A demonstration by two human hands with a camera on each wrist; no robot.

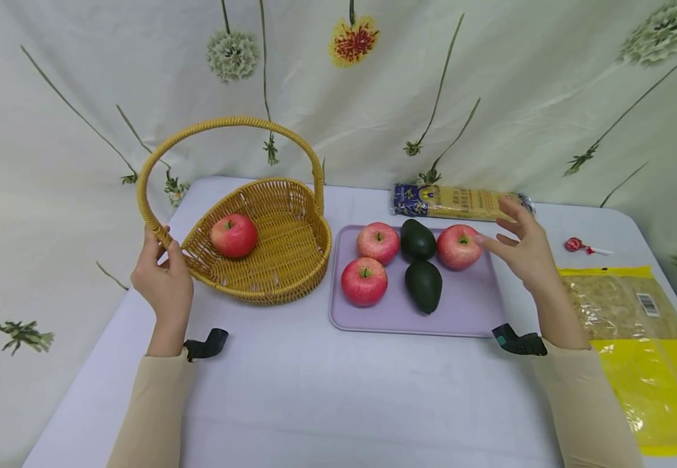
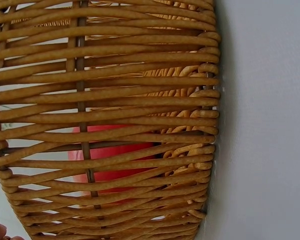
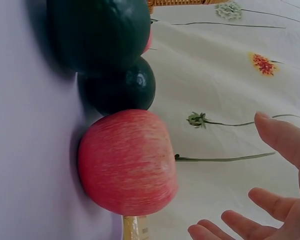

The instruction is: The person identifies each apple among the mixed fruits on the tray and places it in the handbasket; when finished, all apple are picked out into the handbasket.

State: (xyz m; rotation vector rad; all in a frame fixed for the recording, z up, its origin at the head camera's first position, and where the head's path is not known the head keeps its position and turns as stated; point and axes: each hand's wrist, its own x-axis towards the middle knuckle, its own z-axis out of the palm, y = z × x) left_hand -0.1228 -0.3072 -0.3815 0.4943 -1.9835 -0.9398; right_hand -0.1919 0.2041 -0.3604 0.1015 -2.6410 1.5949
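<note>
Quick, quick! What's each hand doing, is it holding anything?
Left hand: holding the basket's handle.
Right hand: open, holding nothing, near the rightmost apple on the tray.

L wrist view: apple (image 1: 234, 236) partly hidden behind basket (image 1: 268, 298) weave; basket cut at top & btm edges; L hand (image 1: 166, 279) mostly out of frame, btm L corner only. R wrist: near avocado (image 3: 102, 35) cut at top; R hand (image 1: 530, 253) cut at R edge. Head: yellow bag (image 1: 648, 390) cut at R edge; fine print on long pkt (image 1: 461, 203) too small to read.
</note>
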